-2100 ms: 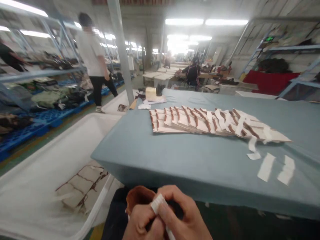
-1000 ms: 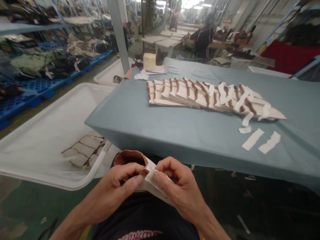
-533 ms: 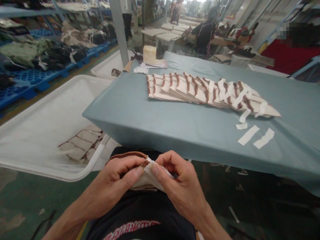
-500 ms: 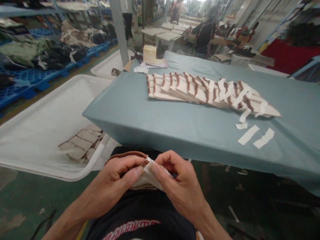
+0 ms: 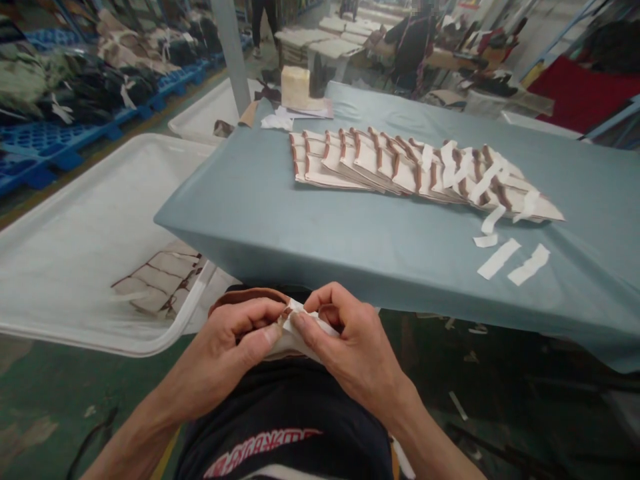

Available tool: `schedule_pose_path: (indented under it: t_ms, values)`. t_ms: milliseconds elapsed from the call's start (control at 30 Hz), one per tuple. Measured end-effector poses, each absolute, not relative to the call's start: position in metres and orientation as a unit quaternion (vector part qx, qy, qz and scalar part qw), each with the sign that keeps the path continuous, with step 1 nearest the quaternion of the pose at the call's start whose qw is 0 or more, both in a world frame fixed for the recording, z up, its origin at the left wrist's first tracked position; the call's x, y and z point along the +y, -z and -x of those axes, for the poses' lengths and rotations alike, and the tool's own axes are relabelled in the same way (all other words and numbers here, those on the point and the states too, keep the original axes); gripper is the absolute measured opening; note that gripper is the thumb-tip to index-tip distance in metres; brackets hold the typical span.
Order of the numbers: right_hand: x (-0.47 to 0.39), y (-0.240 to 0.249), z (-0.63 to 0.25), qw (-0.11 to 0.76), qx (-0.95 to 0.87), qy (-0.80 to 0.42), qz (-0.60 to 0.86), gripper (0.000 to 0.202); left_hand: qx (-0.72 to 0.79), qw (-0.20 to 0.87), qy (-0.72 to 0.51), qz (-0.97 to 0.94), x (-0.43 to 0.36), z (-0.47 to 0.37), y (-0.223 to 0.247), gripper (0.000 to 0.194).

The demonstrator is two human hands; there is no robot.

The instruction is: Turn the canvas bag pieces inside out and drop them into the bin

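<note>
Close to my body, below the table's front edge, both hands hold a cream fabric piece with brown edging. My left hand pinches its brown-edged corner between thumb and forefinger. At that same corner, my right hand grips a white strip, thumb pressing down and forefinger bent above. The fingertips of both hands nearly meet. My palms and fingers cover much of the fabric, so its full shape is hidden.
A blue-green covered table carries a row of overlapping cream pieces with brown edges. Loose white strips lie at its right. A white bin on the left contains similar pieces. Behind stands a post; a person is further back.
The view has shifted slightly, so the table and hands appear higher. My right thumb and forefinger have moved a little over the white strip. Both hands keep their pinch.
</note>
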State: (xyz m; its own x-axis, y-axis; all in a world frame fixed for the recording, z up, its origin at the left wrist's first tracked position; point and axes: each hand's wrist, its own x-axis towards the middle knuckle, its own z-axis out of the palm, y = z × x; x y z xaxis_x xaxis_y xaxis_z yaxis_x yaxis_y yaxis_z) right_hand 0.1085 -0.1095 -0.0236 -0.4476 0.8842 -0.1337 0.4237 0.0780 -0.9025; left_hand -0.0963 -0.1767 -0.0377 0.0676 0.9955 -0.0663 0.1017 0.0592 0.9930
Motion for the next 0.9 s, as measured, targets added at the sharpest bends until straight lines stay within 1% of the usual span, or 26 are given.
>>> schedule_pose_path:
  t_ms: [133,233,400,467,533,600,700,800,900]
  values:
    - [-0.109,0.028,-0.103,0.242,-0.699,-0.481,0.471,0.027,0.556,0.472,-0.443,-0.522,-0.174,0.092,0.035,0.02]
    - [-0.111,0.031,-0.1,0.249,-0.699,-0.477,0.471,0.026,0.585,0.406,-0.441,-0.546,-0.176,0.086,0.036,0.02]
    - [-0.103,0.034,-0.104,0.231,-0.714,-0.482,0.452,0.027,0.617,0.283,-0.427,-0.598,-0.178,0.078,0.037,0.023]
    - [-0.096,0.034,-0.107,0.219,-0.719,-0.509,0.419,0.026,0.618,0.249,-0.423,-0.614,-0.177,0.075,0.035,0.024]
    - [-0.086,0.037,-0.108,0.192,-0.698,-0.579,0.374,0.031,0.614,0.231,-0.427,-0.622,-0.176,0.073,0.033,0.025]
    - [-0.078,0.042,-0.107,0.152,-0.647,-0.677,0.316,0.044,0.608,0.237,-0.433,-0.622,-0.175,0.071,0.033,0.025]
    - [-0.071,0.057,-0.102,0.113,-0.561,-0.789,0.223,0.06,0.593,0.31,-0.443,-0.597,-0.176,0.068,0.036,0.025]
    - [-0.074,0.073,-0.098,0.119,-0.517,-0.833,0.158,0.064,0.57,0.401,-0.457,-0.553,-0.177,0.066,0.043,0.025]
    - [-0.082,0.082,-0.097,0.146,-0.515,-0.83,0.155,0.067,0.56,0.434,-0.457,-0.537,-0.175,0.064,0.047,0.023]
